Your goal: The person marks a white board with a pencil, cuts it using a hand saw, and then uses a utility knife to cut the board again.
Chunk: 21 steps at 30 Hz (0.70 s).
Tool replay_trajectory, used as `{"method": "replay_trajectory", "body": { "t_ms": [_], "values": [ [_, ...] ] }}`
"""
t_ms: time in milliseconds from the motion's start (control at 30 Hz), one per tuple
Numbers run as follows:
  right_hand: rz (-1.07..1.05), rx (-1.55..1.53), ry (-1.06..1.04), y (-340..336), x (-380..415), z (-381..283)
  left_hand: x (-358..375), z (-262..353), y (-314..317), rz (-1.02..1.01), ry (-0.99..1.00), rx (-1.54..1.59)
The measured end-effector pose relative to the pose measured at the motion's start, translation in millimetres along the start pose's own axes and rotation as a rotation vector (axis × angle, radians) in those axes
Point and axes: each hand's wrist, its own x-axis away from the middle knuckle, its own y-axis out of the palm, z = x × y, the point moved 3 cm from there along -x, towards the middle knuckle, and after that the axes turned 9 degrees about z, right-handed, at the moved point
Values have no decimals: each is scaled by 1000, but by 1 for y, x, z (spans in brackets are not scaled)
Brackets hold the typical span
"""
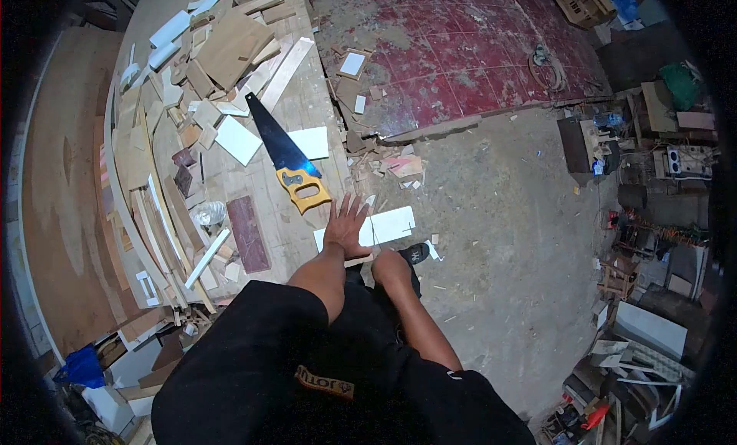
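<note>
Flat left hand (345,230) presses a white rectangular board (394,223) at the bench edge

The board lies across the edge of a pale wooden workbench (290,232), one end on the top and the other reaching out over the floor. The left hand rests on it with fingers spread, grasping nothing. The right hand (392,267) is curled beside the board's near edge; whether it grips something cannot be told. A thin dark line crosses the board near that hand, too fine to identify.

Just beyond the left fingertips lies a handsaw with a dark blade and yellow handle (286,153), overlapping a white rectangular panel (312,143). Further left are a reddish-brown rectangular panel (249,235) and a clear, crumpled plastic item (209,212). Wood offcuts crowd the bench's far end, including a broad brown wooden sheet (232,47).

Below the board's overhanging end, a dark shoe (417,253) stands on grey concrete floor (499,230); scuffed red flooring (453,61) lies beyond.
</note>
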Motion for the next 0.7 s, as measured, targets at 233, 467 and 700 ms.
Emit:
{"method": "replay_trajectory", "body": {
  "t_ms": [233,467,700],
  "values": [
    [-101,52,62,16,-40,-13,0,1,4,44,4,94],
    [-31,-29,89,25,-49,-4,-3,-3,11,58,0,85],
    [-108,0,65,22,-43,-3,-1,-2,2,58,0,114]
  ]
}}
